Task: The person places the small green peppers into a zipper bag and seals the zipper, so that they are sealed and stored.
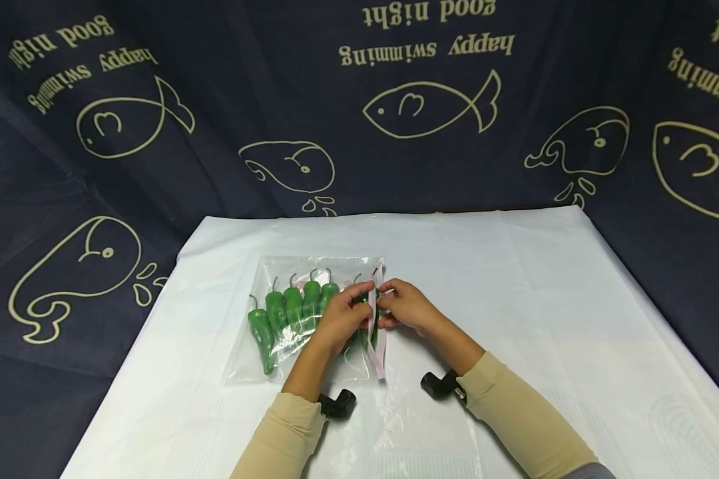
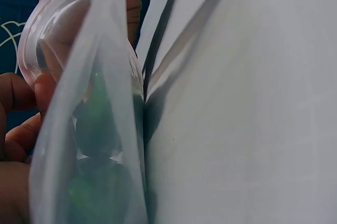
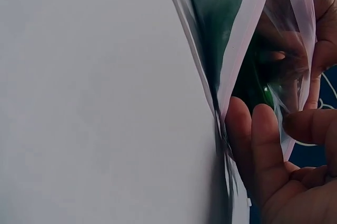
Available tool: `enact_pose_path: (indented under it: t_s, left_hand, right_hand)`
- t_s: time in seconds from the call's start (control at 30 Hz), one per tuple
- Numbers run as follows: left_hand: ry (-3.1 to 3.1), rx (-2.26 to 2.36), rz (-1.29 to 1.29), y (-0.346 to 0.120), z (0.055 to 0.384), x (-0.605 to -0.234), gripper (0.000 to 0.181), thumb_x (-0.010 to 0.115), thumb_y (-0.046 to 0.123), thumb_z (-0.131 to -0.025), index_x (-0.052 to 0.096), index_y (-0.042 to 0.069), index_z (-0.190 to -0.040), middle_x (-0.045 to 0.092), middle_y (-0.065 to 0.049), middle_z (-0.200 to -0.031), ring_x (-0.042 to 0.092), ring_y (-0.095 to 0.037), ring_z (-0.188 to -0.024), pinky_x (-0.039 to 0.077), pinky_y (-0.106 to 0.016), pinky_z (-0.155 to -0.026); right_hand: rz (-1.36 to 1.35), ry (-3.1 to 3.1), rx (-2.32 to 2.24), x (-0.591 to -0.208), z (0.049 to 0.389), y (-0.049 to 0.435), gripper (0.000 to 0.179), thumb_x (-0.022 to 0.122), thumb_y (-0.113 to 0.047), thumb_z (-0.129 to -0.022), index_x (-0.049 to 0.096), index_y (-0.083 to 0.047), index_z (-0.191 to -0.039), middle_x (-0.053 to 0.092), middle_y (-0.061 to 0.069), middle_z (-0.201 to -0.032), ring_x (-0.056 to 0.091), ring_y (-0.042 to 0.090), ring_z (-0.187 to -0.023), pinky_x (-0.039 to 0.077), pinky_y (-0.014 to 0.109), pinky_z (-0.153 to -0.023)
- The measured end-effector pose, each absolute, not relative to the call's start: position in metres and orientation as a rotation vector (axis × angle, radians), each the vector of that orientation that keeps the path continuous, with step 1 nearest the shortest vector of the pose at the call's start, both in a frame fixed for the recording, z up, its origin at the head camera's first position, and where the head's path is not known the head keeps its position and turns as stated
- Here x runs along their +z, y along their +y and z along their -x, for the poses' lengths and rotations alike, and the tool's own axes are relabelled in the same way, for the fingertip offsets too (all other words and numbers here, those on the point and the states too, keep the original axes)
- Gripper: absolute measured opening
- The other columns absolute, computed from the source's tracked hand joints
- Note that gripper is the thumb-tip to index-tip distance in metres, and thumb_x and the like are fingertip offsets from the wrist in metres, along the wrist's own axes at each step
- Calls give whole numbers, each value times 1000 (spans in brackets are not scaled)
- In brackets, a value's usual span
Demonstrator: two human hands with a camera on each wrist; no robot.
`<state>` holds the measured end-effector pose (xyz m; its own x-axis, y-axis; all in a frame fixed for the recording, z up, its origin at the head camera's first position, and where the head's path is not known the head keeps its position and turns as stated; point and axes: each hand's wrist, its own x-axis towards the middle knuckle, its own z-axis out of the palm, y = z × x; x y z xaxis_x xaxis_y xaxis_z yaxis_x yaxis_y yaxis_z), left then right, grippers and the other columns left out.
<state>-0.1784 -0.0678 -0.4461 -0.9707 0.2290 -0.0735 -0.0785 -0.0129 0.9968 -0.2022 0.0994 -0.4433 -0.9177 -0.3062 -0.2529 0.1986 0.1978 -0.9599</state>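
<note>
A clear zip bag [image 1: 242,359] with a pink-edged mouth lies flat on the table, several green peppers [image 1: 262,339] with thin stems inside it. At the bag's right end, my left hand [image 1: 343,319] grips one lip of the mouth between thumb and fingers. Facing it, my right hand [image 1: 410,305] pinches the other lip. The right wrist view shows the two pink strips [image 3: 239,50] parted, with fingertips at the opening. From the left wrist, the raised bag film hides part of the left hand [image 2: 18,129]. My left hand also covers some peppers in the head view.
A white cloth covers the table [image 1: 533,319]. A dark blue curtain [image 1: 311,73] with fish and whale drawings hangs behind and at the sides. Black camera mounts [image 1: 338,404] sit on both wrists, over tan sleeves [image 1: 515,412].
</note>
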Motion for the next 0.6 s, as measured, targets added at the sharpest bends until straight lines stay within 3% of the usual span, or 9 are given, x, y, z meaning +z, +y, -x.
enact_pose_path:
  t_s: [0.4, 0.6]
  left_hand:
    - [2055, 2063, -142, -68, 178, -442, 63, 54, -7, -77, 51, -6, -140, 52, -17, -130, 55, -10, -69, 50, -21, -60]
    - [2072, 2020, -122, -68, 178, -439, 62, 54, -5, -78, 52, -5, -140, 58, -19, -118, 56, -11, -70, 52, -23, -62]
  right_hand:
    - [62, 2044, -1763, -438, 199, 101, 41, 54, -6, -91, 52, 1, -131, 63, 18, -97, 69, 20, -67, 58, 29, -60]
    - [52, 1976, -1782, -438, 198, 103, 42, 53, -6, -91, 49, 1, -133, 60, 18, -102, 71, 22, -73, 58, 27, -62]
